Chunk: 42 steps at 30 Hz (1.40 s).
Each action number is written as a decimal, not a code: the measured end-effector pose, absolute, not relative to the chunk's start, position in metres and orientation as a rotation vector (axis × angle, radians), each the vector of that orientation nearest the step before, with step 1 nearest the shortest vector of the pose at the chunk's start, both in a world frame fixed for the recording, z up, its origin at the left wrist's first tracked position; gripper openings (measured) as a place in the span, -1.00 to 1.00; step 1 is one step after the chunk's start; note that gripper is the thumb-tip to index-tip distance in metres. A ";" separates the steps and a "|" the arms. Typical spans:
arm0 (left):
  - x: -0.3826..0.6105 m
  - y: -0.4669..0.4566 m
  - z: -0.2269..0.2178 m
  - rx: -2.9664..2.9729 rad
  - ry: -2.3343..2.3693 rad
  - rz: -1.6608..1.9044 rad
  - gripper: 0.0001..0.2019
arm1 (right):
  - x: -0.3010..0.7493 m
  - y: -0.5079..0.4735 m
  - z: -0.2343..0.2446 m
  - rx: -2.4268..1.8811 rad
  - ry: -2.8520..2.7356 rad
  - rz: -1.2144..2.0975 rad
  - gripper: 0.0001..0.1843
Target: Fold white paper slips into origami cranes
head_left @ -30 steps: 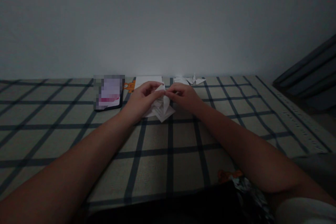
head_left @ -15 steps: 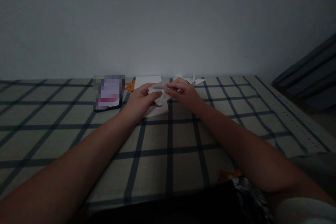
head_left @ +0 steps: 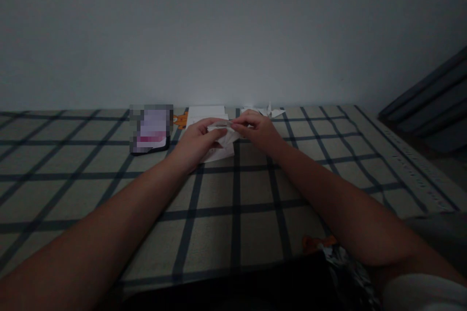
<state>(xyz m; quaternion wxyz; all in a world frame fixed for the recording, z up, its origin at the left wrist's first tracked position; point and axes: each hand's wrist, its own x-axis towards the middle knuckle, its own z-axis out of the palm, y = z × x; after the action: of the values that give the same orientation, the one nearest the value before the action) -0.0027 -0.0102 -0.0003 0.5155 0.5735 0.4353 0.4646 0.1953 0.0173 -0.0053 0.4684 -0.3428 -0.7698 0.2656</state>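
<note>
Between my two hands is a small folded piece of white paper (head_left: 229,136), creased and partly covered by my fingers. My left hand (head_left: 200,137) grips its left side, thumb on top. At its upper right edge, my right hand (head_left: 252,125) pinches the paper between thumb and fingertips. Under the hands lies a flat white sheet (head_left: 221,153), partly hidden. Behind my left hand rests a stack of white paper (head_left: 206,112). A folded paper crane (head_left: 272,111) sits just beyond my right hand.
On the left lies a phone (head_left: 152,131), its screen blurred out. Orange bear figures (head_left: 180,120) show on the checked cloth (head_left: 255,189) that covers the surface. A plain wall (head_left: 233,34) rises at the back. Grey folded fabric (head_left: 434,102) hangs at the far right.
The paper between my hands has been turned and pressed flatter, its upper edge now looking folded over. My right fingers have shifted slightly along that edge; the arms stay nearly still.
</note>
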 end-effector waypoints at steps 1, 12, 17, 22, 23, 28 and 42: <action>-0.002 -0.010 -0.001 1.398 1.061 1.089 -0.69 | 0.195 0.017 -0.005 -0.856 -1.885 0.640 -0.78; -0.003 -0.008 -0.003 1.326 1.050 1.064 -0.68 | 0.195 0.017 -0.004 -0.870 -1.907 0.681 -0.75; -0.004 -0.008 -0.004 1.393 1.122 1.080 -0.63 | 0.193 0.018 -0.008 -0.856 -1.864 0.763 -0.73; -0.005 -0.009 -0.003 1.362 1.106 1.141 -0.66 | 0.192 0.017 -0.008 -0.914 -1.816 0.797 -0.70; -0.005 -0.009 -0.003 1.362 1.103 1.148 -0.67 | 0.192 0.017 -0.008 -0.904 -1.842 0.748 -0.71; -0.004 -0.009 -0.002 1.398 1.123 1.164 -0.70 | 0.194 0.017 -0.005 -0.841 -1.951 0.557 -0.76; -0.002 -0.009 -0.003 1.419 1.086 1.234 -0.75 | 0.192 0.018 -0.010 -0.776 -1.899 0.535 -0.72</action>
<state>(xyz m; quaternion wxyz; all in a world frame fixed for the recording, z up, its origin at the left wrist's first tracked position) -0.0024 -0.0087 -0.0027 0.4661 0.5783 0.4424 0.5026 0.1925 0.0185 -0.0097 0.4888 -0.3195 -0.7814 0.2202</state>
